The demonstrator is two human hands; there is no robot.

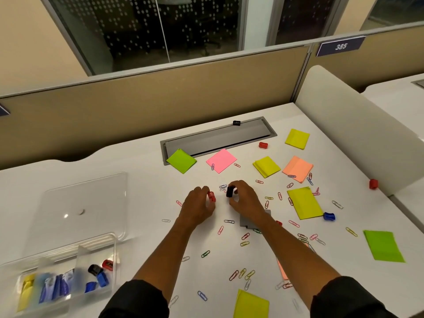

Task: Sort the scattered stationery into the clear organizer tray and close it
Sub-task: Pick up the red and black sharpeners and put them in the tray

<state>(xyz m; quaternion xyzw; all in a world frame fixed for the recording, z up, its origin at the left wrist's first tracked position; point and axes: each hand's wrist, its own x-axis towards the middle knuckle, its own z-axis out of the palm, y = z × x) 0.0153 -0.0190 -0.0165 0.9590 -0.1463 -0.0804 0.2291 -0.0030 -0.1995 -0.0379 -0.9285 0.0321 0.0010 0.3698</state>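
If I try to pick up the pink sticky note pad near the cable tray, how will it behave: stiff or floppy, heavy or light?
The pink sticky note pad looks thin and flat, so it is probably light and slightly floppy. It lies flush on the white desk, so fingers may need to slide it or lift a corner. A paper clip at its edge could come along.

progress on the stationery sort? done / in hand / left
Early. Done: the open organizer tray holds a few sharpeners and folded items. In hand: left hand pinches a red sharpener, right hand a black sharpener. Left: paper clips, sticky notes and more sharpeners scattered on the desk; lid still open.
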